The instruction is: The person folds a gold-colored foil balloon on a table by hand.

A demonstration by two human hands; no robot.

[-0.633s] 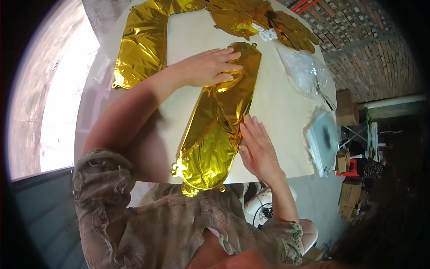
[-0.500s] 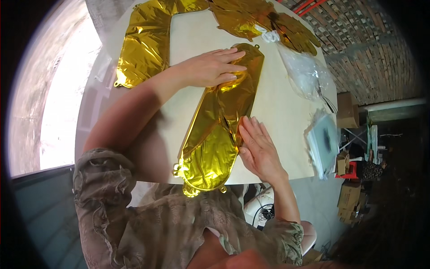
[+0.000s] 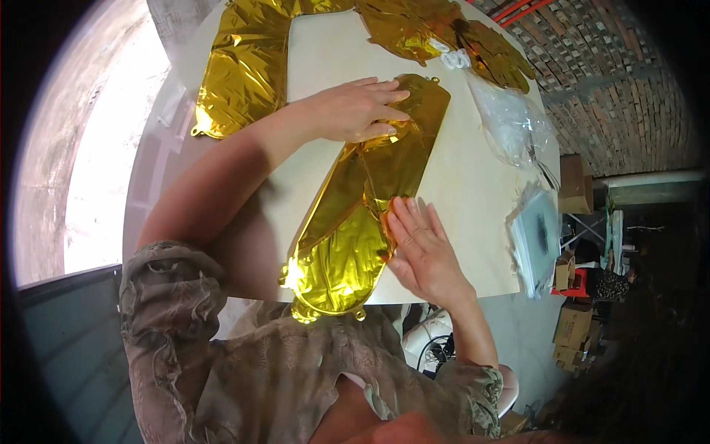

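Observation:
A long flat gold foil balloon (image 3: 362,207) lies across the pale round table (image 3: 473,185), its near end hanging over the front edge. My left hand (image 3: 355,109) lies flat on its upper part, fingers pointing right. My right hand (image 3: 421,248) presses palm-down on the balloon's right edge lower down, fingers spread. Neither hand grips anything; both rest on the foil.
More gold foil balloons lie at the table's far side: one on the left (image 3: 244,66) and crumpled ones at the top (image 3: 444,33). A clear plastic bag (image 3: 514,122) and a flat packet (image 3: 538,240) sit at the right. Cardboard boxes (image 3: 571,185) stand on the floor beyond.
Both hands stay on the balloon; my left hand's fingers have slid slightly along the foil. The view has shifted a little.

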